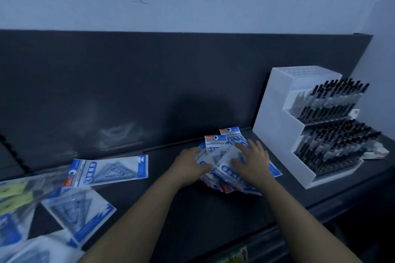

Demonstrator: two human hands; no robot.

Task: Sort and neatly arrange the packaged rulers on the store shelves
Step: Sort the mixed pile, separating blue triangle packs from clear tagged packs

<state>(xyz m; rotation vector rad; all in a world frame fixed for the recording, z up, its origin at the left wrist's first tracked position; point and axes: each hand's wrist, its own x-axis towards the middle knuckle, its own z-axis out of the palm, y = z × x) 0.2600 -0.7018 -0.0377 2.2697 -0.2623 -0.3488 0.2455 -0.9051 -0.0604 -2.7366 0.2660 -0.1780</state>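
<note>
left hand and right hand, both bare.

The head camera looks forward and down, close over the shelf, ruler packets near centre, pen rack at three o'clock.

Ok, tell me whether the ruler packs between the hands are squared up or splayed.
Splayed: the ruler packs fan out at different angles, corners poking out, between the left hand and right hand.

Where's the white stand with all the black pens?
In the head view, the white pen stand sits at the right end of the dark shelf, just right of the pile of ruler packs.
</note>
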